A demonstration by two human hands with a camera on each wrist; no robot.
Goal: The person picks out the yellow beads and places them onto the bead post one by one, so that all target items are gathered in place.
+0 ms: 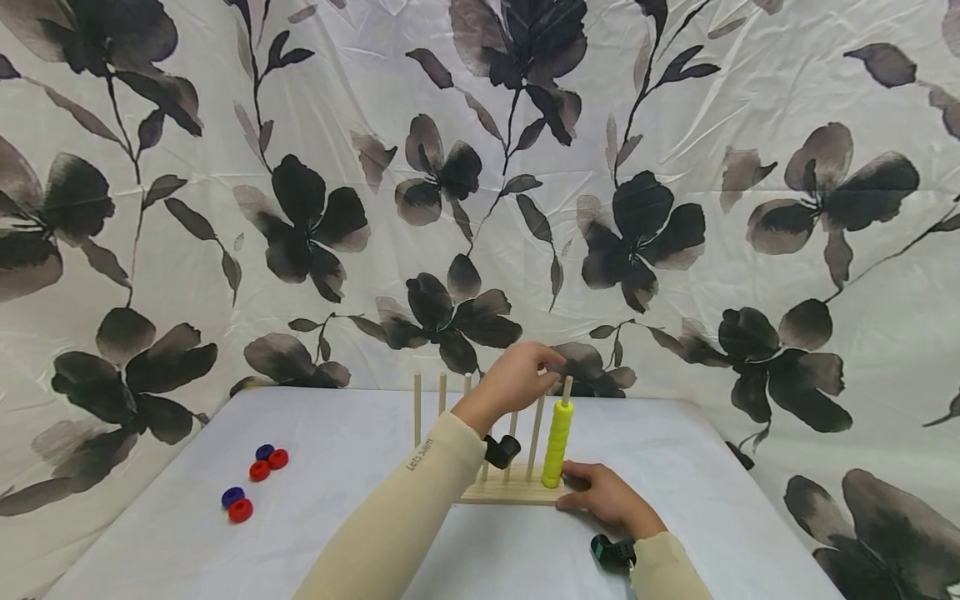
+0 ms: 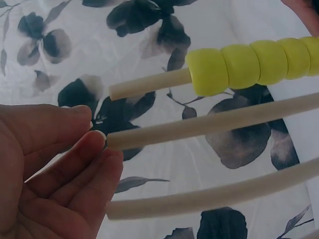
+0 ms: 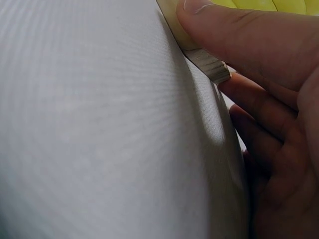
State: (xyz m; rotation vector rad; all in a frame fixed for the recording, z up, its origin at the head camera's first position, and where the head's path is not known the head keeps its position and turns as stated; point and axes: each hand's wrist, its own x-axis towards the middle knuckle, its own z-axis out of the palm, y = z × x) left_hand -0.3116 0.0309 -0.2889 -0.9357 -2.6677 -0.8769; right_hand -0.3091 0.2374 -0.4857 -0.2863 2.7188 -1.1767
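A wooden peg rack has a flat base [image 1: 510, 495] with several upright pegs. Yellow beads [image 1: 557, 444] are stacked on its rightmost peg [image 1: 567, 387], whose tip sticks out above them. High over the right part of the rack is my left hand [image 1: 513, 385], with nothing between its fingers. In the left wrist view its fingertips [image 2: 113, 155] are right at the tip of a bare peg [image 2: 199, 124] beside the yellow stack [image 2: 244, 67]. My right hand [image 1: 606, 497] grips the base's right end, thumb [image 3: 249, 37] on one side and fingers [image 3: 264, 102] on the other.
On the left of the white table [image 1: 322, 533] lie loose rings in two groups: red rings [image 1: 259, 471] with a blue ring [image 1: 265, 452], and another blue ring [image 1: 233, 497] against a red ring [image 1: 240, 510]. A floral cloth [image 1: 480, 208] hangs behind the table.
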